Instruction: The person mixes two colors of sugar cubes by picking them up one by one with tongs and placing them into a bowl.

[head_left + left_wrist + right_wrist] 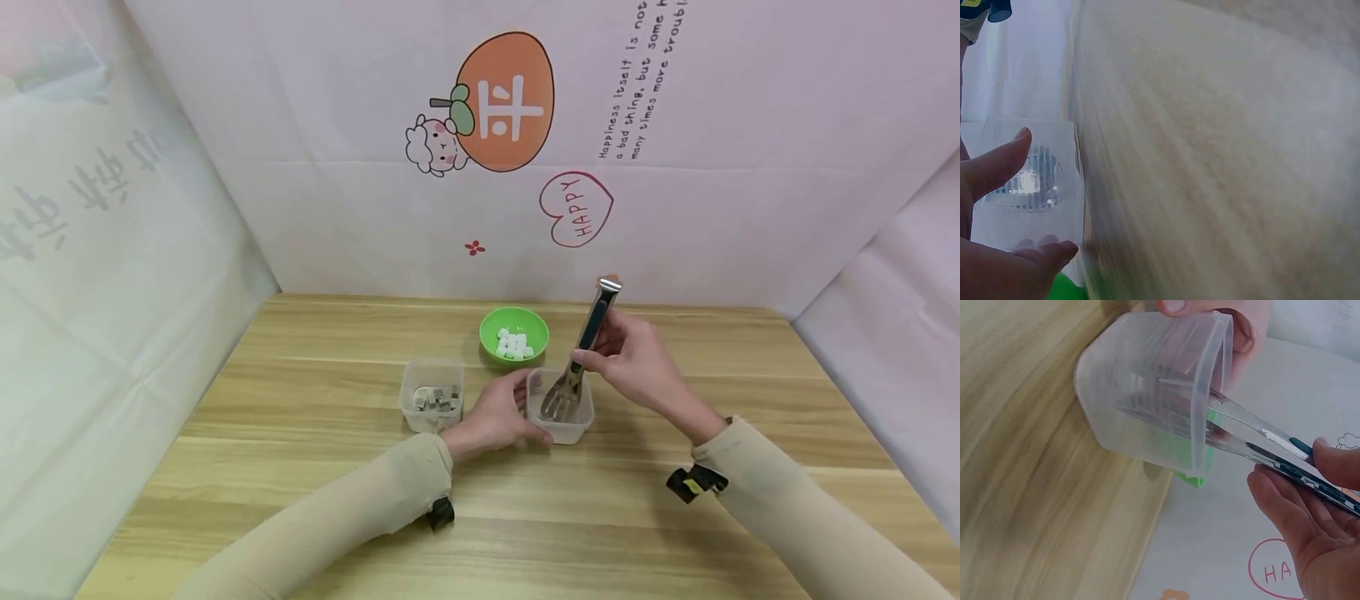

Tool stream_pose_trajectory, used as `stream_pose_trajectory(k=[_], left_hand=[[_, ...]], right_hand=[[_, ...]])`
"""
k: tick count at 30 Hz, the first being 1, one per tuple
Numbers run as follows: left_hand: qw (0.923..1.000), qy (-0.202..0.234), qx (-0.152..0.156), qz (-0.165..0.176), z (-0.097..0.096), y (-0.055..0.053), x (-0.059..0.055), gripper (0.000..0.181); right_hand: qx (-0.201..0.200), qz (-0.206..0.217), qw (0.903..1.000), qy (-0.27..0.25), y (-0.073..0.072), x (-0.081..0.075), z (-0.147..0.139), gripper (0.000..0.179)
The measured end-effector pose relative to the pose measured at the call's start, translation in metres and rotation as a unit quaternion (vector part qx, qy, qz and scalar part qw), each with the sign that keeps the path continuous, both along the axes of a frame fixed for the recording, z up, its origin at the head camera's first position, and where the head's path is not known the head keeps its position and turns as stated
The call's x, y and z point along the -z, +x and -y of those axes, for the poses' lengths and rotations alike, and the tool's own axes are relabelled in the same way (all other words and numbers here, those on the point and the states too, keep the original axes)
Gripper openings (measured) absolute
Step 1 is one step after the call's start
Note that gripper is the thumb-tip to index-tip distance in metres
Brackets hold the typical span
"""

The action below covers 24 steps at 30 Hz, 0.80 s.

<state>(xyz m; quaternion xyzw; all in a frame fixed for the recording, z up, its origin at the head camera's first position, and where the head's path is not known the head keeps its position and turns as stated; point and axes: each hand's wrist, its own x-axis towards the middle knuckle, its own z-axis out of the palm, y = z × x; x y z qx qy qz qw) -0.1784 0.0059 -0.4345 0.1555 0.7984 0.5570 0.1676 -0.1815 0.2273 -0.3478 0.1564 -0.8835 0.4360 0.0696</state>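
Observation:
My left hand [495,417] holds a clear plastic container [572,432] on the table, with the thumb at its near side and the fingers at the far side. In my right hand [641,367] is a pair of metal tongs [592,325] with dark grips, pinched between thumb and fingers. The tongs slant down, their slotted heads inside that container. Through its cloudy wall in the right wrist view, the tong arms [1250,422] stand slightly apart. Whether anything lies between the heads, I cannot tell.
Behind the container stands a green bowl [514,312] with several white cubes [513,343]. Left of my left hand, another clear container [408,387] holds several grey metallic cubes [441,401]. A printed white cloth [360,225] hangs behind the wooden table [315,400].

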Motion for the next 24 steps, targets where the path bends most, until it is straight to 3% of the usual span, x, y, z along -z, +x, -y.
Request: stream_pose_trajectory(k=[10, 24], left_hand=[[1.0, -0.003, 0.001, -0.006, 0.0003, 0.0, 0.002, 0.109], [1.0, -0.003, 0.003, -0.007, 0.0004, -0.0006, 0.0028, 0.108]], right_hand=[[0.005, -0.008, 0.9999, -0.008, 0.0011, 0.0084, 0.004, 0.018], [0.024, -0.012, 0.9996, -0.005, -0.0001, 0.0088, 0.0024, 0.019]])
